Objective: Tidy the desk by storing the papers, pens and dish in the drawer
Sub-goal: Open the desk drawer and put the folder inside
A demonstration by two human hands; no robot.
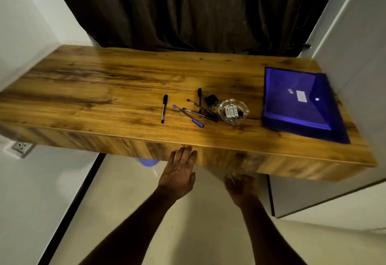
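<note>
left hand bare; left forearm bare, 7 o'clock | right hand bare, blurred; right forearm bare, 5 o'clock

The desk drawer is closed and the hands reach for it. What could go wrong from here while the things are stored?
1. The glass dish holds loose batteries; if it tilts while carried, they may spill out.
2. The pens lie loose and crossed on the desk, not far from its near edge; a sharp pull on the drawer front could shake them and roll some off.
</note>
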